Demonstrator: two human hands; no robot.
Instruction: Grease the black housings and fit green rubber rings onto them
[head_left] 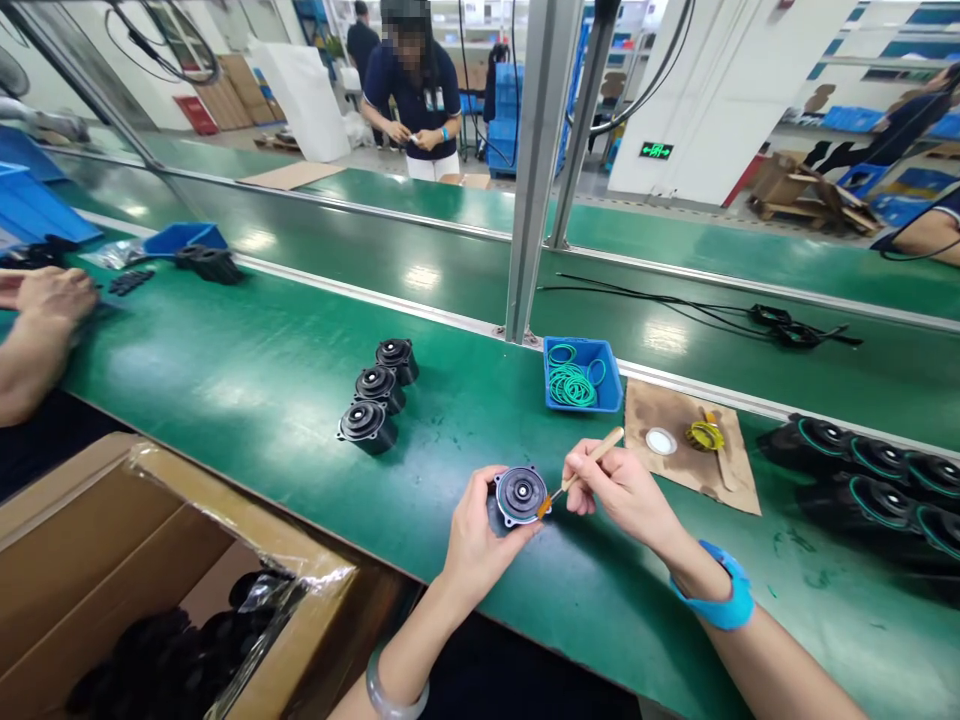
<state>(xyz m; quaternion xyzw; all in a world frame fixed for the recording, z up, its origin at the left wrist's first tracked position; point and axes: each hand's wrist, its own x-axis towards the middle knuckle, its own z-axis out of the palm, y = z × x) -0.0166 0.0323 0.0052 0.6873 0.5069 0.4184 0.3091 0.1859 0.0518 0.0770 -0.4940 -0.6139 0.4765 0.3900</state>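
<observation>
My left hand [480, 530] is wrapped round a round black motor housing [523, 492] with a flanged rim, tilted with its face up. In my right hand [611, 490] is a small brush [592, 460] with a wooden handle, its orange bristles touching the housing's rim at the lower right. A thin green ring shows along part of that rim. Beyond my hands stands a blue bin [583, 405] with several green rubber rings [574, 385]. To the right, a stained cardboard sheet [645, 400] bears a yellow tub [705, 434] and a white round lid [661, 441].
Three similar housings [367, 425] stand in a row left of centre. Several with green rings [874, 455] are grouped at the right. An open carton [82, 530] holds black parts. A metal post [536, 180] rises behind the bin. A co-worker's hand [56, 295] is at the far left.
</observation>
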